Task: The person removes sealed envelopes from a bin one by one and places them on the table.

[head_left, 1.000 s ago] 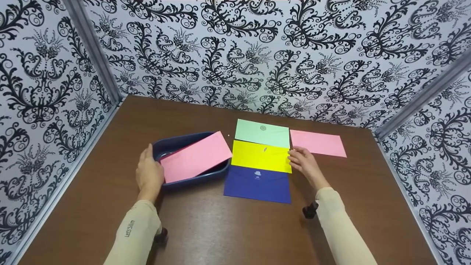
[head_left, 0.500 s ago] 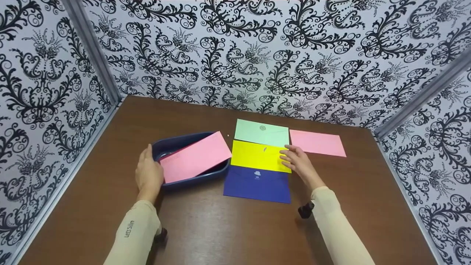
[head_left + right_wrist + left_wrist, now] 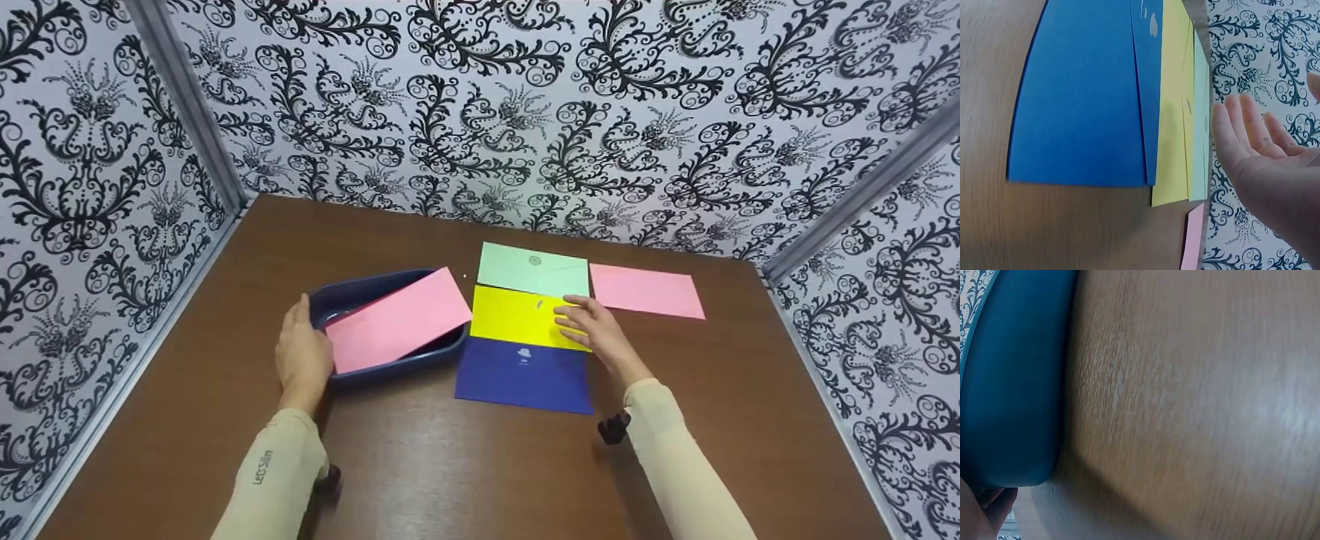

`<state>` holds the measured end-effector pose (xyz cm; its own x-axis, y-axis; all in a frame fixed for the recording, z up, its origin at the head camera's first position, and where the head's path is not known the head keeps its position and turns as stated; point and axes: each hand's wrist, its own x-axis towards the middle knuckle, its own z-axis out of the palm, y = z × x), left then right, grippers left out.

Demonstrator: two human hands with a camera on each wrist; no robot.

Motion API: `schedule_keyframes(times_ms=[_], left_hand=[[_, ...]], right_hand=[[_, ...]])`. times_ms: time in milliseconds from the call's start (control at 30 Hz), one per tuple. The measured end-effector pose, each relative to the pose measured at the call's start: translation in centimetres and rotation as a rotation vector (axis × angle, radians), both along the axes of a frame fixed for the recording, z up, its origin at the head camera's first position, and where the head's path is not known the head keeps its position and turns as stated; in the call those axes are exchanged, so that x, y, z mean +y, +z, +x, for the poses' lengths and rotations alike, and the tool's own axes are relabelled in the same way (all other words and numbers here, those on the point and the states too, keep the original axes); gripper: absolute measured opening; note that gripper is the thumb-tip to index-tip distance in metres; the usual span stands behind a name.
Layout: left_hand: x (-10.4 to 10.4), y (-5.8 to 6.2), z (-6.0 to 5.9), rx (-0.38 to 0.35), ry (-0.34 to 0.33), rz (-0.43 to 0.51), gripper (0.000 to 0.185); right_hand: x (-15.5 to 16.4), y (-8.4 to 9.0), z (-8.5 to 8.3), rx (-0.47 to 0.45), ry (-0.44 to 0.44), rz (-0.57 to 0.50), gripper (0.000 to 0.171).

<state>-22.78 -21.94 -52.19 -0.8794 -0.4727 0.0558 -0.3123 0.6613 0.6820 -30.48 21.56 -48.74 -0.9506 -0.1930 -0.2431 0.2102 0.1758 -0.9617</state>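
Against the left end of a dark blue plastic basin, my left hand rests with its fingers along the outside wall. A pink envelope lies slanted in the basin, one corner over the right rim. My right hand hovers over the right end of a yellow envelope, fingers spread and holding nothing. The right wrist view shows that hand's palm raised above the envelopes. In front of the yellow one lies a dark blue envelope with a hat print; behind it, a mint green envelope.
Another pink envelope lies at the back right, beside the green one. The brown wooden table ends at patterned walls on the back and both sides. A dark wrist camera hangs under the right sleeve.
My right hand has moved left, from the right edge of the yellow envelope to farther over it. My left hand, the basin and the envelopes have stayed in place.
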Motion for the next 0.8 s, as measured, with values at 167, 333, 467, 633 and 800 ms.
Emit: schedule_keyframes(times_ms=[167, 333, 467, 633, 800], left_hand=[[0.1, -0.1, 0.0, 0.010, 0.001, -0.003, 0.065], [0.1, -0.1, 0.0, 0.025, 0.005, -0.010, 0.064], [0.1, -0.1, 0.0, 0.020, 0.007, -0.004, 0.064], [0.0, -0.1, 0.0, 0.022, 0.011, 0.001, 0.064], [0.1, -0.1, 0.1, 0.022, 0.011, 0.011, 0.064]], right_hand=[[-0.7, 0.0, 0.0, -0.003, 0.021, -0.012, 0.055], [-1.4, 0.2, 0.1, 0.010, 0.048, -0.013, 0.052], [-2.1, 0.2, 0.3, 0.022, 0.065, 0.000, 0.051], [-2.9, 0.2, 0.6, 0.019, 0.079, -0.003, 0.049], [-3.7, 0.3, 0.6, 0.034, 0.130, -0.023, 0.050]])
